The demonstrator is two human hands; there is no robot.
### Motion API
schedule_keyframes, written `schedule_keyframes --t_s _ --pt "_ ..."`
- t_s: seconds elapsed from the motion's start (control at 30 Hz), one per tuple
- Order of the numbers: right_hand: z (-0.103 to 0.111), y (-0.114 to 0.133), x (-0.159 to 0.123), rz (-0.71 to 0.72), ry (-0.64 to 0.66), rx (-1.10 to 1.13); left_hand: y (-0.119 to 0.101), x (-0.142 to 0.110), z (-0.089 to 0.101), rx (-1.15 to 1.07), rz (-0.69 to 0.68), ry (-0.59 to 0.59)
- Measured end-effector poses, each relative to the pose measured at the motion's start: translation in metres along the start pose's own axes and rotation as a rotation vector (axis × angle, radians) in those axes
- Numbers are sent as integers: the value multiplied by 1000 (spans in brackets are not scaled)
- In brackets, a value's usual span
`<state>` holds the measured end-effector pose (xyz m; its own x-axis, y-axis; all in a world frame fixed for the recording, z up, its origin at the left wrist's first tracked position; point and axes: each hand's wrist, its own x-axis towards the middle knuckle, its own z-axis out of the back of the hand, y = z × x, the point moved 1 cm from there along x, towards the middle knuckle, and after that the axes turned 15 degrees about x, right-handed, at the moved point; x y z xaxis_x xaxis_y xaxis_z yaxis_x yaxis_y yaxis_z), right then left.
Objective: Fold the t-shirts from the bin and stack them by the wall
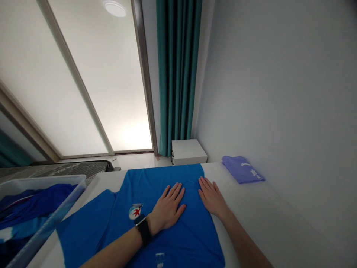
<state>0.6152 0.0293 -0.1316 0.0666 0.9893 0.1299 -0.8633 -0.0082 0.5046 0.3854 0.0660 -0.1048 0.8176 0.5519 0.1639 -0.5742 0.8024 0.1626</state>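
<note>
A blue T-shirt lies spread on a white table, one sleeve stretched out to the left and a red-and-white logo on its chest. My left hand rests flat on the middle of the shirt, fingers extended, with a black watch on that wrist. At the shirt's right edge my right hand lies palm down, fingers stretched out over the fabric. Neither hand grips the cloth. The shirt's near end runs out of the frame, and my left forearm covers part of it.
On the table's right side, by the wall, lies a folded purple garment. A clear plastic bin of blue clothes stands at the left. Beyond the table are a white cabinet, a green curtain and frosted sliding doors.
</note>
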Motion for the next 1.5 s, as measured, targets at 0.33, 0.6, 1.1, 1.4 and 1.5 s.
schedule_keyframes --t_s 0.33,0.6,1.1,1.4,1.5 --pt "0 -10 5 -13 -94 103 23 -40 0 -6 42 -7" --pt "3 23 -39 9 11 56 20 -32 8 -28 61 7" --pt "2 50 -103 14 80 -68 0 14 -9 -89 -127 -3" --pt "2 51 -104 6 71 -58 12 -2 6 -172 -9 54" --pt "2 46 -103 -5 82 -29 29 -29 17 -191 49 57"
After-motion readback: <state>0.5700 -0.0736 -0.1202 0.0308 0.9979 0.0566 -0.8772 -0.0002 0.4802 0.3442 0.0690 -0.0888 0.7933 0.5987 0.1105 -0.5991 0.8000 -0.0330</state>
